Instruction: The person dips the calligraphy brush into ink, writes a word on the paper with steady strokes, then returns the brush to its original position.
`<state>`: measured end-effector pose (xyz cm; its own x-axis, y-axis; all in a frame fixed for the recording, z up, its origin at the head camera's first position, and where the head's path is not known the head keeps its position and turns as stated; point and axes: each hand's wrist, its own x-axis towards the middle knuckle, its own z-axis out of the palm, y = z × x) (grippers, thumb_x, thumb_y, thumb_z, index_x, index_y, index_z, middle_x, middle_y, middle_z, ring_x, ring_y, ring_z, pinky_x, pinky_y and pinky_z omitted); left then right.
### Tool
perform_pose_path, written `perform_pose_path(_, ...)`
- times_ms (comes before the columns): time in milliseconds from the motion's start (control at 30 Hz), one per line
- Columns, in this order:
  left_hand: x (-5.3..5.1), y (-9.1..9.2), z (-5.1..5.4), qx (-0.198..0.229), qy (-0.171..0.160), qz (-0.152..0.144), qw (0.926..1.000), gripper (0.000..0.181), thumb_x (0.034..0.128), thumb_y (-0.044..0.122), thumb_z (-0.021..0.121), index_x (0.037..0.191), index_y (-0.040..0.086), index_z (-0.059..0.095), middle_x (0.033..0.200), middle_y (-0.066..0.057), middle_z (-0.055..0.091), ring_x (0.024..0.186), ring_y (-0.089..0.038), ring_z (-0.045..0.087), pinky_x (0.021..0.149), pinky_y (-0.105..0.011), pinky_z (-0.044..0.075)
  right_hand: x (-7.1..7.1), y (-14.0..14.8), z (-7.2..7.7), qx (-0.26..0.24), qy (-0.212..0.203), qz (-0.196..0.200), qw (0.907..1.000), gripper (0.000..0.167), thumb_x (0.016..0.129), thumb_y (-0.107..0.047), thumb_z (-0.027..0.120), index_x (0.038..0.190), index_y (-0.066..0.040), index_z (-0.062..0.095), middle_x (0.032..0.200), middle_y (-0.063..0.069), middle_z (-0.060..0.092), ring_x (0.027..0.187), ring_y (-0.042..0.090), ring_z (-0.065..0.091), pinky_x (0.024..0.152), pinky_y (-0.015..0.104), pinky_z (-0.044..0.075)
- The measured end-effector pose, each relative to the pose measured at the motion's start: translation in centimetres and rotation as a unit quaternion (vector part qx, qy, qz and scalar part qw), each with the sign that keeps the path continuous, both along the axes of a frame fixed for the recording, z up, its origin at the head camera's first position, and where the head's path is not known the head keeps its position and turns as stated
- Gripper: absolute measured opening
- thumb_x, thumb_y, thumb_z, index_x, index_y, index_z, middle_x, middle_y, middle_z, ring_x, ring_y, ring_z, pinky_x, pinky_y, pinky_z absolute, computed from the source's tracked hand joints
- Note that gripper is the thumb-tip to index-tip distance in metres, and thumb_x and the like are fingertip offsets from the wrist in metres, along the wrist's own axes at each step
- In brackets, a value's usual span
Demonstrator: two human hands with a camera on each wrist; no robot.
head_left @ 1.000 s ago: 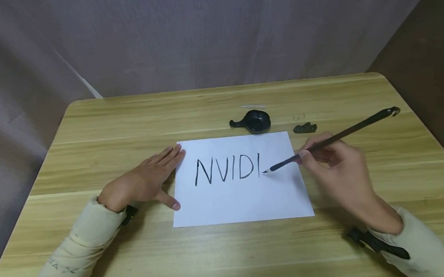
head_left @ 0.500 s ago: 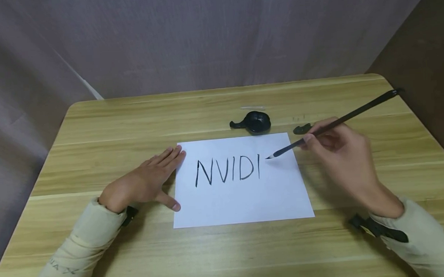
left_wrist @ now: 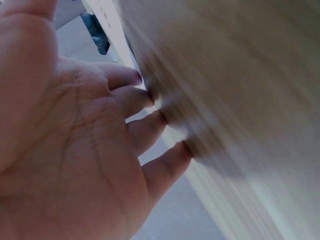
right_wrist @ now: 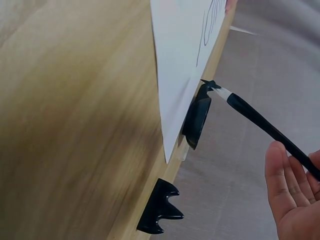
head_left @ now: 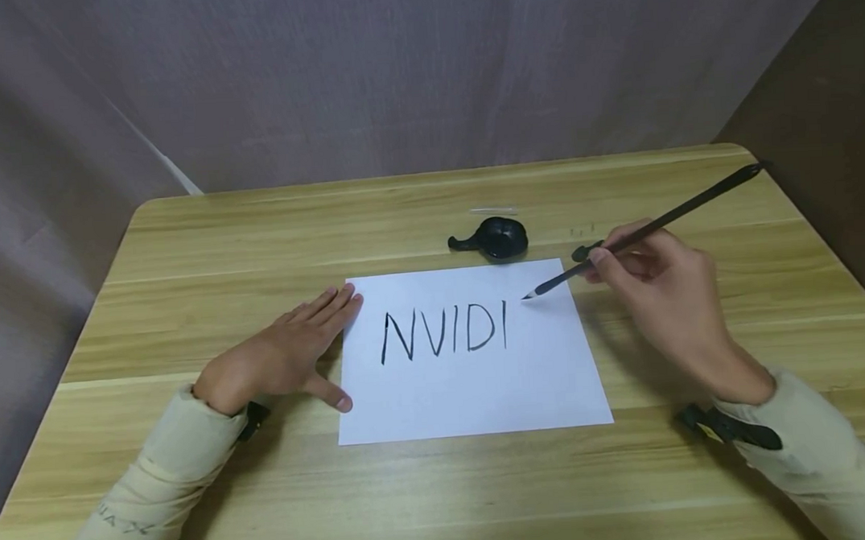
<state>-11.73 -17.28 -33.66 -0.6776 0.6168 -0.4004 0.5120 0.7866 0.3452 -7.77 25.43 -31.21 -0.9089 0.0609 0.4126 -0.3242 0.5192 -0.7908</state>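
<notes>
A white sheet of paper [head_left: 474,393] lies on the wooden table, with the black letters "NVIDI" brushed across it. My left hand [head_left: 284,353] rests on the paper's left edge, fingers straight and thumb spread; its fingertips touch the surface in the left wrist view too. Between thumb and fingers my right hand [head_left: 666,300] pinches a dark writing brush [head_left: 680,211], tilted with its handle up to the right. The brush tip is just right of the last stroke, near the letters' top. The right wrist view shows the brush tip [right_wrist: 218,90] raised off the paper.
Behind the paper sits a small black ink dish [head_left: 502,238] with a spout-like handle. A black brush rest [right_wrist: 160,207] stands to the right, partly hidden by the right hand in the head view. A thin clear stick [head_left: 493,210] lies behind the dish.
My right hand has moved away from me with the brush, its tip going from the foot of the last stroke to beside its top. The left hand and paper stay put.
</notes>
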Motion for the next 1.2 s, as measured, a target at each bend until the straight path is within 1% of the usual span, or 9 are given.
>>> perform_pose_path(100,-0.01,0.02,-0.02,0.0,0.001,-0.002,1.0,0.139,0.0737,0.063,0.088,0.17,0.007,0.004,0.178,-0.012,-0.004,0.164,-0.036,-0.003,0.13,-0.062,0.01,-0.25,0.07,-0.17,0.007,0.001,-0.002,1.0,0.014,0.097,0.004,0.072,0.109,0.01,0.067,0.094,-0.019,0.074,0.079,-0.003,0.075,0.075,0.013,0.059)
perform_pose_path(300,-0.04,0.08,-0.07,-0.004,-0.001,-0.002,1.0,0.14,0.0735,0.063,0.088,0.17,0.007,0.004,0.178,-0.012,-0.004,0.163,-0.036,-0.003,0.13,-0.061,0.009,-0.61,0.1,-0.36,0.021,0.004,-0.007,0.9997,0.014,0.097,0.003,0.071,0.109,0.01,0.068,0.098,0.019,0.079,0.078,-0.005,0.074,0.075,0.011,0.058)
perform_pose_path(400,-0.02,0.09,-0.07,-0.002,0.001,-0.004,1.0,0.14,0.0734,0.063,0.088,0.17,0.006,0.004,0.178,-0.014,-0.003,0.163,-0.037,-0.002,0.129,-0.062,0.01,-0.72,0.15,-0.41,0.022,0.006,-0.008,0.9997,0.014,0.098,0.003,0.071,0.109,0.01,0.067,0.1,0.027,0.077,0.078,-0.006,0.073,0.075,0.01,0.057)
perform_pose_path(567,-0.04,0.12,-0.05,0.001,0.001,-0.004,1.0,0.14,0.0733,0.064,0.088,0.17,0.006,0.005,0.178,-0.014,-0.002,0.163,-0.037,-0.001,0.129,-0.062,0.011,-0.87,0.26,-0.52,0.022,0.008,-0.006,0.9997,0.014,0.098,0.003,0.071,0.109,0.009,0.067,0.099,0.025,0.077,0.079,-0.005,0.074,0.075,0.01,0.057)
perform_pose_path(700,-0.06,0.16,-0.09,0.0,-0.001,-0.002,1.0,0.14,0.0732,0.064,0.088,0.17,0.007,0.005,0.178,-0.013,-0.003,0.163,-0.037,-0.001,0.129,-0.062,0.011,-0.97,0.35,-0.59,0.017,0.005,-0.009,0.9998,0.014,0.097,0.003,0.071,0.109,0.009,0.068,0.097,0.019,0.079,0.078,-0.004,0.075,0.074,0.011,0.058)
perform_pose_path(867,-0.02,0.1,-0.12,0.002,-0.001,-0.002,1.0,0.14,0.0735,0.063,0.088,0.171,0.008,0.004,0.178,-0.013,-0.003,0.163,-0.036,-0.002,0.13,-0.062,0.01,-0.98,0.47,-0.73,0.019,0.003,-0.012,0.9997,0.014,0.097,0.002,0.071,0.109,0.009,0.067,0.097,0.021,0.078,0.078,-0.005,0.074,0.074,0.011,0.058)
perform_pose_path(933,-0.03,0.1,-0.1,0.001,-0.002,-0.002,1.0,0.14,0.0735,0.063,0.088,0.171,0.008,0.004,0.178,-0.013,-0.004,0.163,-0.036,-0.002,0.13,-0.062,0.01,-0.95,0.51,-0.81,0.02,0.004,-0.012,0.9997,0.014,0.097,0.003,0.071,0.109,0.009,0.068,0.097,0.013,0.079,0.078,-0.005,0.074,0.074,0.01,0.058)
perform_pose_path(1067,-0.05,0.06,-0.14,-0.002,0.0,-0.002,1.0,0.14,0.0731,0.064,0.088,0.171,0.008,0.004,0.178,-0.013,-0.003,0.163,-0.037,-0.001,0.129,-0.062,0.011,-0.74,0.47,-0.86,0.012,-0.001,-0.009,0.9999,0.014,0.096,0.003,0.072,0.109,0.01,0.068,0.091,-0.012,0.077,0.077,-0.004,0.074,0.073,0.012,0.058)
perform_pose_path(1200,-0.05,0.06,-0.13,-0.002,0.003,-0.003,1.0,0.14,0.0732,0.064,0.088,0.17,0.007,0.005,0.178,-0.014,-0.002,0.163,-0.037,-0.001,0.129,-0.062,0.012,-0.06,0.23,-0.79,0.015,-0.005,-0.002,0.9999,0.013,0.095,0.004,0.073,0.106,0.009,0.069,0.089,-0.015,0.075,0.077,-0.004,0.074,0.074,0.011,0.058)
